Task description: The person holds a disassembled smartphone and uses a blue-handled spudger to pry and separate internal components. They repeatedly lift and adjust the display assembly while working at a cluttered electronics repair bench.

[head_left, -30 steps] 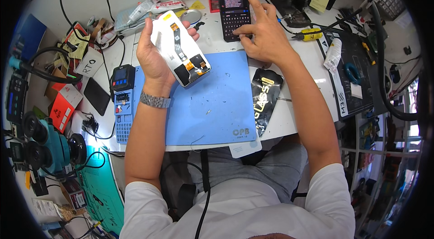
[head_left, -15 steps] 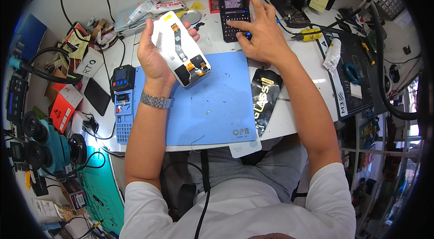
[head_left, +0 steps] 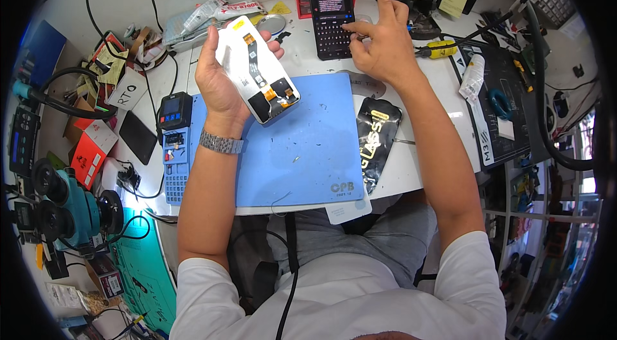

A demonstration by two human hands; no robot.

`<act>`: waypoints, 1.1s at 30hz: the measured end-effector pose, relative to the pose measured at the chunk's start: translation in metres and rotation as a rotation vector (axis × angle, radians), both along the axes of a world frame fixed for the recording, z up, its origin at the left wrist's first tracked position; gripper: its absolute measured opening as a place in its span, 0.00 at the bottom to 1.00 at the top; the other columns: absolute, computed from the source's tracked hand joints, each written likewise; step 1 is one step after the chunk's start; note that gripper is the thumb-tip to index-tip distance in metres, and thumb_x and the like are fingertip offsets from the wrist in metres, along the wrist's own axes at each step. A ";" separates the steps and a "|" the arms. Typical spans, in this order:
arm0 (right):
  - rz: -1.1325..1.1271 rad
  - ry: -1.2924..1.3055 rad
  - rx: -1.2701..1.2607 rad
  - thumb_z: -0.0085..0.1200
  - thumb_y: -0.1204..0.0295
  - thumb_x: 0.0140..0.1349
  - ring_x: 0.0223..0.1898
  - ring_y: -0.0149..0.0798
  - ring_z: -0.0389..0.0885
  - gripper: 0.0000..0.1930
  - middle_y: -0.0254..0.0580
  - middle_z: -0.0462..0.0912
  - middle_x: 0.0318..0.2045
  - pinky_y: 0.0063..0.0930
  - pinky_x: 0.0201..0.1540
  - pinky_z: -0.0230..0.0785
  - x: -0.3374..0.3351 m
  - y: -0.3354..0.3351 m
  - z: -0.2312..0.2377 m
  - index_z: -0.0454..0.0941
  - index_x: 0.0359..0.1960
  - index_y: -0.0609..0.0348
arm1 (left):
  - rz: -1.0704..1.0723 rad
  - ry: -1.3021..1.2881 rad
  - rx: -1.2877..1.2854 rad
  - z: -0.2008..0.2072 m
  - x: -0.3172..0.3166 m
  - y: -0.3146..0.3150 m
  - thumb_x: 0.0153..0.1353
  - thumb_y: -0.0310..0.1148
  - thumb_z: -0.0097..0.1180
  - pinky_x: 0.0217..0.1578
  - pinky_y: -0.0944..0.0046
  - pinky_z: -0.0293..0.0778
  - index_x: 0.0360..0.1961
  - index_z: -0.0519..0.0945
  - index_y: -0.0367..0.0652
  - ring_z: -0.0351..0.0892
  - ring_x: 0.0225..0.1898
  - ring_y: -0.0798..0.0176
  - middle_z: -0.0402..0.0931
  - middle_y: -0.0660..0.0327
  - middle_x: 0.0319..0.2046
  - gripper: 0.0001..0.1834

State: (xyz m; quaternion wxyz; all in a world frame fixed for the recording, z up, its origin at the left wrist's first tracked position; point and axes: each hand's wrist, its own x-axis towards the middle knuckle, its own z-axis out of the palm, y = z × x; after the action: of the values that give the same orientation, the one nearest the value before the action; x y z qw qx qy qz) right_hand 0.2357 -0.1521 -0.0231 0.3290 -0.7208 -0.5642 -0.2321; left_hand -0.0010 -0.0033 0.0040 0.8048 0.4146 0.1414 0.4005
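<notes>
Your left hand grips white phone screen panel, ribbon cable up, held above blue mat. Right hand, fingers spread, thumb typing on dark phone. Risk: divided attention, one-handed grip slackens, panel slips, cable snags.
</notes>
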 end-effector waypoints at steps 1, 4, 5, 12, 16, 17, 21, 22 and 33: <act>-0.005 -0.003 0.011 0.62 0.71 0.52 0.69 0.63 0.63 0.15 0.43 0.54 0.84 0.47 0.70 0.71 0.000 0.000 0.000 0.97 0.40 0.48 | -0.001 0.000 -0.002 0.000 0.000 0.000 0.79 0.60 0.42 0.47 0.49 0.91 0.61 0.72 0.31 0.91 0.42 0.48 0.84 0.42 0.44 0.36; 0.000 -0.009 0.013 0.62 0.71 0.51 0.69 0.63 0.64 0.14 0.44 0.57 0.84 0.46 0.70 0.71 0.001 -0.001 0.001 0.97 0.37 0.50 | -0.003 0.000 -0.003 0.000 0.000 0.001 0.79 0.60 0.42 0.47 0.48 0.91 0.61 0.72 0.31 0.91 0.43 0.48 0.83 0.41 0.44 0.36; -0.002 -0.013 0.009 0.62 0.71 0.50 0.69 0.63 0.64 0.13 0.44 0.58 0.83 0.46 0.70 0.71 0.001 -0.002 0.002 0.97 0.36 0.50 | -0.002 -0.001 -0.002 -0.001 0.000 0.001 0.79 0.61 0.42 0.47 0.48 0.91 0.61 0.72 0.31 0.91 0.43 0.48 0.83 0.41 0.45 0.36; -0.036 -0.018 -0.016 0.63 0.72 0.48 0.71 0.61 0.64 0.10 0.43 0.62 0.82 0.45 0.70 0.71 0.002 -0.004 0.005 0.96 0.30 0.52 | 0.009 0.015 0.014 0.000 -0.001 0.000 0.79 0.61 0.42 0.47 0.49 0.91 0.61 0.71 0.31 0.91 0.43 0.47 0.83 0.41 0.45 0.37; -0.045 -0.031 -0.026 0.62 0.69 0.46 0.69 0.64 0.66 0.10 0.44 0.63 0.81 0.48 0.69 0.74 0.008 -0.005 0.005 0.96 0.27 0.52 | 0.008 0.012 0.014 0.000 0.000 0.000 0.79 0.61 0.42 0.48 0.48 0.91 0.62 0.71 0.31 0.91 0.43 0.47 0.83 0.41 0.46 0.37; -0.047 -0.024 -0.042 0.62 0.69 0.46 0.69 0.64 0.66 0.11 0.44 0.63 0.81 0.47 0.69 0.74 0.008 -0.005 0.005 0.96 0.28 0.52 | 0.008 0.012 0.014 0.000 0.000 0.000 0.79 0.61 0.42 0.48 0.48 0.91 0.62 0.71 0.31 0.91 0.43 0.47 0.83 0.41 0.46 0.37; -0.039 0.048 -0.113 0.62 0.69 0.46 0.70 0.63 0.66 0.12 0.43 0.63 0.81 0.47 0.70 0.74 0.004 -0.007 0.008 0.96 0.29 0.51 | 0.008 0.011 0.010 0.000 -0.001 0.000 0.79 0.61 0.42 0.48 0.48 0.91 0.63 0.70 0.30 0.91 0.43 0.47 0.83 0.40 0.46 0.38; -0.034 0.077 -0.132 0.61 0.69 0.46 0.71 0.63 0.65 0.12 0.43 0.63 0.82 0.46 0.70 0.73 0.004 -0.007 0.008 0.96 0.29 0.51 | 0.011 0.015 0.015 0.000 -0.001 0.000 0.79 0.61 0.42 0.48 0.48 0.91 0.63 0.70 0.30 0.91 0.43 0.47 0.83 0.40 0.46 0.38; -0.052 0.024 -0.124 0.61 0.72 0.47 0.70 0.58 0.67 0.12 0.37 0.63 0.82 0.42 0.66 0.77 0.004 -0.007 0.005 0.96 0.30 0.52 | 0.003 0.000 0.007 -0.001 0.000 0.001 0.79 0.61 0.42 0.47 0.48 0.91 0.62 0.71 0.31 0.91 0.43 0.47 0.83 0.41 0.45 0.37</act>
State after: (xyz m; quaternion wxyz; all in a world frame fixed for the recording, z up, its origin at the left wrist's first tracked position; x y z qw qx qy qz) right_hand 0.2396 -0.1586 -0.0177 0.2841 -0.7569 -0.5547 -0.1966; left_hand -0.0013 -0.0026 0.0033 0.8028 0.4171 0.1408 0.4021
